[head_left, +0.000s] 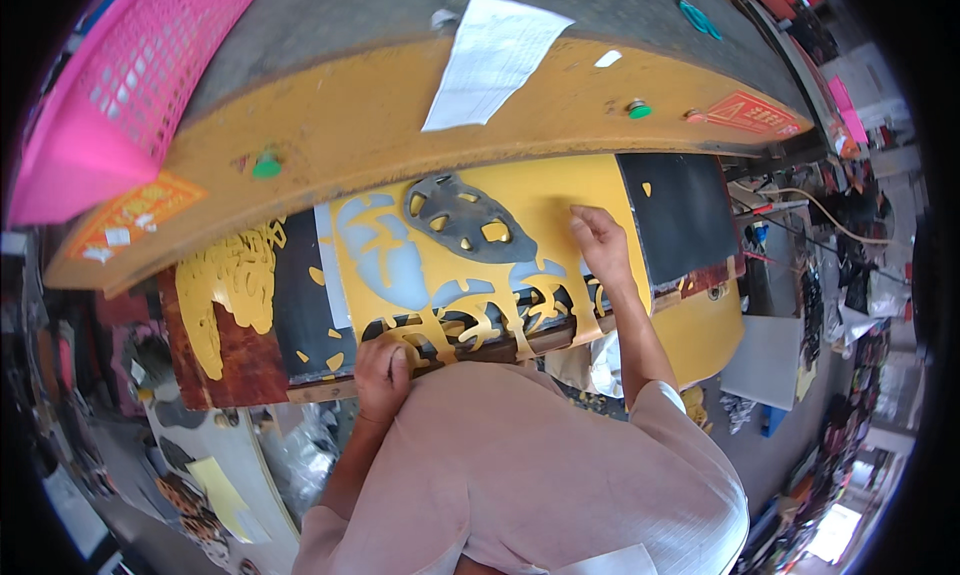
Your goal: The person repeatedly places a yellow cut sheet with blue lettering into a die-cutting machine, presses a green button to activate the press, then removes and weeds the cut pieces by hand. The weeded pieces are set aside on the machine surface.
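A yellow sheet (580, 180) lies across the dark cutting board, with several shapes cut out along its near and left parts. On it rests a dark grey oval cutting die (455, 220) with openings through which yellow shows. My left hand (384, 377) is closed at the sheet's near left edge, thumb uppermost; whatever its fingers hold is hidden. My right hand (602, 243) is over the sheet's right part, right of the die, with fingers curled together. I cannot make out anything between them.
Beyond the sheet spans the press's yellow beam (360, 105) with green buttons (640, 109) and a hanging paper (495, 60). Yellow cut pieces (235, 285) are heaped at left. A pink basket (165, 65) stands far left; teal-handled scissors (697, 17) lie far right. Yellow scraps dot the board.
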### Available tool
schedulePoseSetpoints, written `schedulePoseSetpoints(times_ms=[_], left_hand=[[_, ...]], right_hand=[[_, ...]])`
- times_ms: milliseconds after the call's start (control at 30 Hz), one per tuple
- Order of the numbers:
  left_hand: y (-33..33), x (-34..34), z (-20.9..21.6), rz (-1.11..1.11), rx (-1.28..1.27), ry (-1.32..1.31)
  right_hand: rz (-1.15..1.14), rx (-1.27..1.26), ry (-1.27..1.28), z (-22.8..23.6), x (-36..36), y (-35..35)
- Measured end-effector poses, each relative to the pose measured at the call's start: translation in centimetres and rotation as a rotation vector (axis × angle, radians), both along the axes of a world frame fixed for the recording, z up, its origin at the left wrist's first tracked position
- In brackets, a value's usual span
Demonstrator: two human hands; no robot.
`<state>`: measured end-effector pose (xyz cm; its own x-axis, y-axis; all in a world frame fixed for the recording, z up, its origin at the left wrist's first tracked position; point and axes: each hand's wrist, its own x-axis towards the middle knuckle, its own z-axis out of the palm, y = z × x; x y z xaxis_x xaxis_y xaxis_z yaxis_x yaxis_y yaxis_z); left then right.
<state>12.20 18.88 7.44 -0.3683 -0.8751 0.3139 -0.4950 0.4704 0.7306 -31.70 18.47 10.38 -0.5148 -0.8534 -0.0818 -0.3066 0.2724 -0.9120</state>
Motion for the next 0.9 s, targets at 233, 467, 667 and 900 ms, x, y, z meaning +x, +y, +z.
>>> schedulePoseSetpoints(times_ms=[233,467,667,900], left_hand=[[-4.6,-3.8,-2.9,0.023,-0.223,-0.218],[-8.0,-4.2,-3.0,0.042,-0.217,-0.243],[-7.0,-4.1,-3.1,0.053,-0.239,-0.277],[-4.7,-3.8,-3.4,0.078,-0.268,-0.329]], right_hand=[[0.132,-0.16,0.522,-1.0,1.9,-0.9],[0.208,-0.021,0.85,-2.1,3.8,-7.4],[0.296,-0.12,0.741,-4.0,1.9,-8.6],[0.277,-0.135,0.653,-5.9,1.2,-6.5]])
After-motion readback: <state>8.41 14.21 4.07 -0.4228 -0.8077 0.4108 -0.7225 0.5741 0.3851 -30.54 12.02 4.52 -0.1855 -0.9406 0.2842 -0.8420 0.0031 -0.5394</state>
